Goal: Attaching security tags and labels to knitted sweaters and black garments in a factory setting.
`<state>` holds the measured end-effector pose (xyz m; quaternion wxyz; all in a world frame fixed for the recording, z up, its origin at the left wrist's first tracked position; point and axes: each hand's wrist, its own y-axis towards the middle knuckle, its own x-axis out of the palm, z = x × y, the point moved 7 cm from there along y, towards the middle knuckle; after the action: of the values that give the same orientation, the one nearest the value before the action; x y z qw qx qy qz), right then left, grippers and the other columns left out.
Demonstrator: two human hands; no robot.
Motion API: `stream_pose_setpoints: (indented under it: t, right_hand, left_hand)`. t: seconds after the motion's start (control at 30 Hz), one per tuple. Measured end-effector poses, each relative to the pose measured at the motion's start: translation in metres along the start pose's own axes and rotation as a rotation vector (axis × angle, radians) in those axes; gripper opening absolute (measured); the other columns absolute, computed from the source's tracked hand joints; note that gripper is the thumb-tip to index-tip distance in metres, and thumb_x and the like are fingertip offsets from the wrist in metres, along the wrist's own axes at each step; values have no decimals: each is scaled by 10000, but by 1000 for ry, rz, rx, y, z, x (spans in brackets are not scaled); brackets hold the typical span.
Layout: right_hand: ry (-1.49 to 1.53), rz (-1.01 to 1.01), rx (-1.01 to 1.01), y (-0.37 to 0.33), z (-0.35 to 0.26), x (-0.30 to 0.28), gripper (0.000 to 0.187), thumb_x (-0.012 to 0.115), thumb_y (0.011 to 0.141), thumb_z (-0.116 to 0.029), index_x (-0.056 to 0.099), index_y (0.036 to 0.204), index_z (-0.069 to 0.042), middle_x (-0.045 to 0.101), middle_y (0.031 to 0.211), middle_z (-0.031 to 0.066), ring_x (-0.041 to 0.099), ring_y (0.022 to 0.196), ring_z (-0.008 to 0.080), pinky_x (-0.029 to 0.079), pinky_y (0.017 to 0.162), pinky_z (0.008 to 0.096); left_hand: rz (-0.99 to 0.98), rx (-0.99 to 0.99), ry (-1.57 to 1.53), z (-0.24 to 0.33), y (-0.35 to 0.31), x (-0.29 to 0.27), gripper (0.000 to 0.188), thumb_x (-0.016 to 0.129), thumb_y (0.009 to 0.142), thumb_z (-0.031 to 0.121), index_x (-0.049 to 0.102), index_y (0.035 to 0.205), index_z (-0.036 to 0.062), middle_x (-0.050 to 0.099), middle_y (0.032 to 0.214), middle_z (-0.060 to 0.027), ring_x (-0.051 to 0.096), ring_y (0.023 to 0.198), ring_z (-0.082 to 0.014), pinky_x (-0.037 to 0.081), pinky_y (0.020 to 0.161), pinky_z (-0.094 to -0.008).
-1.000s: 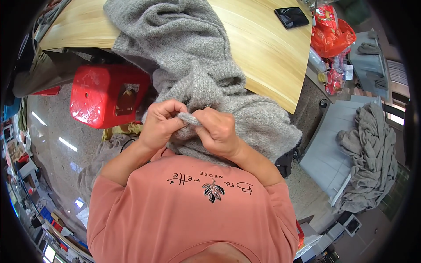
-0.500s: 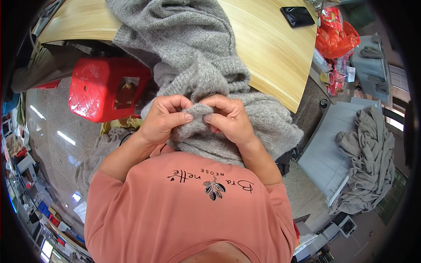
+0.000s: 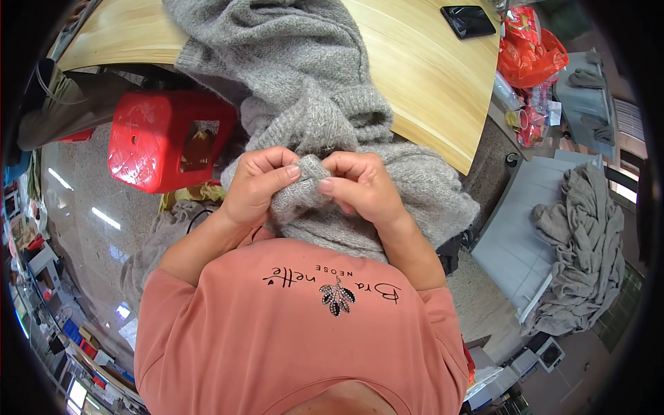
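A grey knitted garment (image 3: 297, 83) lies bunched over the edge of the wooden table and down onto my lap. My left hand (image 3: 259, 183) pinches a folded bit of its knit between thumb and fingers. Close beside it, my right hand (image 3: 360, 185) is closed on the same fold, thumb against the fingers. A small ridge of the fabric stands up between the two hands, with a thin dark line on it. Whether a needle or thread is in my fingers is too small to make out.
The wooden table (image 3: 429, 83) carries a black phone (image 3: 468, 22) at its far right. A red plastic stool (image 3: 149, 142) stands at left. Right of me, grey knitwear (image 3: 581, 256) is heaped on a pale bin (image 3: 508, 235). Red plastic bags (image 3: 529, 59) hang beyond the table.
My fingers have shifted slightly on the knit, and the fold between them now stands up more, its dark line showing. The rest of the garment lies much as before.
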<state>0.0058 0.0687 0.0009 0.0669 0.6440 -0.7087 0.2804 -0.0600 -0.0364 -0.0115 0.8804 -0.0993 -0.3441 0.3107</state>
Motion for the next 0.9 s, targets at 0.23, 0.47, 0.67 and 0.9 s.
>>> stream_pose_setpoints:
  t: [0.23,0.47,0.67,0.9]
  right_hand:
    - [-483,195,-289,-2,-11,3,102,534,689,26,592,773,26,542,610,26,483,511,74,383,453,227]
    - [-757,139,-378,-4,-15,15,107,522,654,19,576,746,10,545,642,95,520,545,165,400,489,288]
    - [-893,406,-770,-28,-68,27,252,644,704,-143,557,892,1,551,776,125,498,500,220,421,486,313]
    - [-845,449,-161,45,-37,-30,197,623,762,-119,544,869,26,580,695,87,548,647,137,442,591,275]
  left_hand:
    - [-68,96,577,8,-2,10,68,645,751,48,612,790,2,571,635,23,482,610,-24,399,522,-201]
    - [-111,500,871,33,-13,19,85,569,676,-22,587,756,0,556,610,-91,553,530,-167,416,476,-274]
    - [-159,639,1041,37,-15,17,139,562,590,-11,553,725,18,510,591,-95,509,487,-238,392,444,-319]
    - [-156,856,956,71,-20,38,230,535,562,-90,528,770,9,538,761,-113,550,709,-271,442,630,-316]
